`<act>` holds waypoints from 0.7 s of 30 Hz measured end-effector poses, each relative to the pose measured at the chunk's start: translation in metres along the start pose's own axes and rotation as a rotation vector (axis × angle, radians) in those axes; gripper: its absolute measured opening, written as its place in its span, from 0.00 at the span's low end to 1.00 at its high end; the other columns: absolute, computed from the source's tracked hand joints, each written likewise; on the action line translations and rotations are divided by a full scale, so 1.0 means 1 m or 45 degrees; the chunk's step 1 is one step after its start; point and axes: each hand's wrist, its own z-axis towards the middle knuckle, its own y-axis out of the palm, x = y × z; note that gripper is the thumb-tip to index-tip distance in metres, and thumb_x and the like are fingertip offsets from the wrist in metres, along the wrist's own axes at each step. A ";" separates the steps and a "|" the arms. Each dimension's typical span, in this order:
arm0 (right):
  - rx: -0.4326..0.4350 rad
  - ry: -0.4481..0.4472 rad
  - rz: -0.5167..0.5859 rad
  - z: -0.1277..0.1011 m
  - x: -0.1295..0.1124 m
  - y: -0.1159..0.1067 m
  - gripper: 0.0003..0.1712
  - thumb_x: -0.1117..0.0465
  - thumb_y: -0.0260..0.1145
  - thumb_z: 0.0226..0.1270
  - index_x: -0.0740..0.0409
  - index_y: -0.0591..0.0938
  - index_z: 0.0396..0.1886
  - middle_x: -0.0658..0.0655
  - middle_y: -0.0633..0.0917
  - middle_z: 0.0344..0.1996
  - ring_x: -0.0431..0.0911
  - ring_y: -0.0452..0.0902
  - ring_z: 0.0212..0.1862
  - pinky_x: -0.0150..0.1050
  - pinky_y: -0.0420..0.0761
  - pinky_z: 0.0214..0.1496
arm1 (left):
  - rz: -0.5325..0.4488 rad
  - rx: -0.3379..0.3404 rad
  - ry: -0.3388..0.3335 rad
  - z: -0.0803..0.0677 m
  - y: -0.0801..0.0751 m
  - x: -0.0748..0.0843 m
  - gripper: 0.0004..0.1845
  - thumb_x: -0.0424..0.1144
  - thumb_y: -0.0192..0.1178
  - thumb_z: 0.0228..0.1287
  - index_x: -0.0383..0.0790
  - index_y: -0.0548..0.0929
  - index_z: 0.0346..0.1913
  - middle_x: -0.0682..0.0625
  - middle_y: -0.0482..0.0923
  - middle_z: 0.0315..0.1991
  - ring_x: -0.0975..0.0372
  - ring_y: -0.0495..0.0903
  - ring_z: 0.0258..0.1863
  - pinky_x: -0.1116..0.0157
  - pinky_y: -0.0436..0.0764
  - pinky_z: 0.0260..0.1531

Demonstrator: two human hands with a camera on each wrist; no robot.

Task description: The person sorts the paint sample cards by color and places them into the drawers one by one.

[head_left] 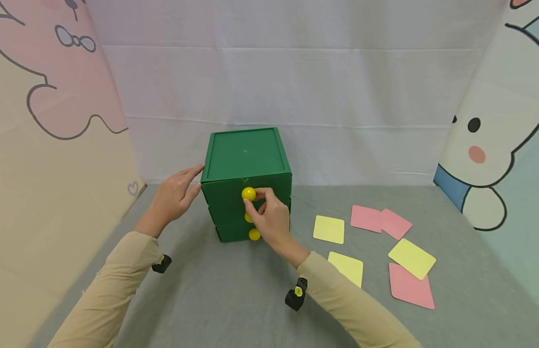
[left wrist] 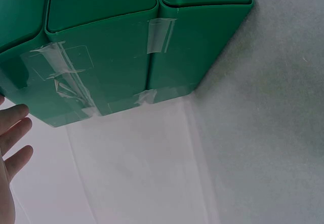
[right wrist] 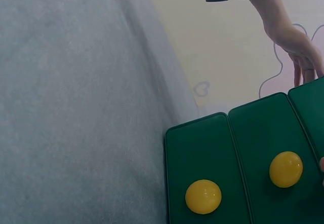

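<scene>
A green three-drawer box [head_left: 245, 159] stands mid-table, each drawer front bearing a yellow knob. My right hand [head_left: 254, 199] pinches the top knob [head_left: 249, 194] between thumb and forefinger and partly hides the middle knob [head_left: 248, 217]. The bottom knob [head_left: 254, 234] shows below. All three drawers look closed. My left hand [head_left: 193, 180] lies with straight fingers against the box's upper left edge. In the left wrist view, those fingers [left wrist: 15, 133] sit beside the taped green side [left wrist: 126, 46]. The right wrist view shows the lower two knobs [right wrist: 203, 196] [right wrist: 286, 169].
Several pink and yellow cards lie on the grey table [head_left: 217, 299] to the right of the box, among them a yellow card [head_left: 328, 229] and a pink card [head_left: 410, 286]. Cartoon panels wall in both sides, and a white cloth [head_left: 295, 87] hangs behind.
</scene>
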 end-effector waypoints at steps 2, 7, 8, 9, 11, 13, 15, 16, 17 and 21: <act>0.007 -0.010 0.004 0.000 0.000 0.001 0.15 0.55 0.65 0.59 0.61 0.76 0.40 0.53 0.82 0.30 0.38 0.71 0.16 0.24 0.69 0.18 | 0.000 0.000 -0.001 0.000 0.000 0.000 0.26 0.46 0.43 0.70 0.31 0.67 0.63 0.36 0.71 0.56 0.46 0.72 0.54 0.48 0.70 0.52; 0.016 -0.018 0.016 0.001 0.000 0.002 0.15 0.56 0.65 0.59 0.61 0.76 0.39 0.53 0.82 0.30 0.38 0.71 0.16 0.24 0.69 0.18 | -0.003 0.000 0.001 0.000 -0.001 -0.001 0.26 0.47 0.42 0.71 0.31 0.67 0.63 0.36 0.71 0.56 0.46 0.71 0.54 0.48 0.70 0.52; 0.017 -0.016 0.017 0.001 0.000 0.002 0.15 0.56 0.65 0.59 0.61 0.76 0.39 0.53 0.82 0.30 0.38 0.71 0.16 0.24 0.69 0.18 | -0.006 0.000 0.001 0.000 0.000 -0.001 0.27 0.47 0.42 0.71 0.31 0.67 0.63 0.36 0.71 0.56 0.45 0.71 0.54 0.48 0.69 0.53; 0.019 -0.015 0.020 0.001 0.000 0.002 0.15 0.56 0.65 0.58 0.61 0.76 0.39 0.53 0.82 0.30 0.38 0.71 0.16 0.24 0.69 0.18 | -0.007 0.001 0.000 -0.001 0.000 -0.001 0.27 0.48 0.41 0.71 0.31 0.67 0.63 0.36 0.71 0.56 0.45 0.71 0.54 0.48 0.69 0.53; 0.020 -0.013 0.024 0.001 0.000 0.003 0.15 0.56 0.65 0.59 0.61 0.76 0.39 0.53 0.82 0.30 0.38 0.71 0.16 0.24 0.69 0.18 | -0.006 0.000 -0.003 -0.001 0.000 -0.002 0.27 0.48 0.41 0.71 0.30 0.67 0.62 0.36 0.71 0.56 0.45 0.71 0.54 0.48 0.69 0.53; 0.021 -0.010 0.027 0.001 0.000 0.003 0.15 0.56 0.65 0.59 0.61 0.76 0.39 0.53 0.82 0.30 0.38 0.72 0.17 0.24 0.69 0.19 | -0.007 -0.001 -0.010 -0.001 0.000 -0.002 0.27 0.48 0.41 0.71 0.30 0.67 0.62 0.35 0.71 0.56 0.45 0.71 0.54 0.47 0.69 0.53; 0.024 -0.009 0.029 0.001 0.000 0.002 0.15 0.56 0.65 0.59 0.61 0.76 0.39 0.53 0.82 0.30 0.38 0.72 0.17 0.25 0.69 0.19 | -0.005 -0.005 -0.015 -0.001 0.000 -0.001 0.27 0.47 0.41 0.71 0.30 0.67 0.62 0.35 0.71 0.56 0.45 0.71 0.54 0.47 0.69 0.52; 0.025 -0.008 0.031 0.001 0.000 0.002 0.15 0.56 0.65 0.59 0.61 0.76 0.39 0.53 0.82 0.30 0.38 0.72 0.17 0.25 0.70 0.19 | -0.006 -0.007 -0.017 -0.001 0.000 -0.001 0.27 0.47 0.41 0.71 0.30 0.67 0.62 0.35 0.71 0.56 0.45 0.71 0.54 0.47 0.69 0.53; 0.027 -0.006 0.033 0.001 0.000 0.002 0.15 0.56 0.65 0.58 0.61 0.76 0.39 0.53 0.82 0.30 0.38 0.72 0.17 0.25 0.70 0.19 | -0.007 -0.008 -0.019 -0.001 0.000 -0.001 0.27 0.47 0.41 0.71 0.30 0.67 0.62 0.36 0.71 0.56 0.45 0.71 0.54 0.47 0.69 0.53; 0.029 0.012 0.039 0.001 0.000 0.002 0.15 0.56 0.65 0.58 0.61 0.76 0.39 0.53 0.82 0.30 0.39 0.72 0.17 0.25 0.70 0.19 | -0.009 -0.007 -0.021 0.000 0.000 0.000 0.27 0.47 0.41 0.71 0.31 0.67 0.63 0.36 0.71 0.56 0.45 0.71 0.55 0.48 0.69 0.53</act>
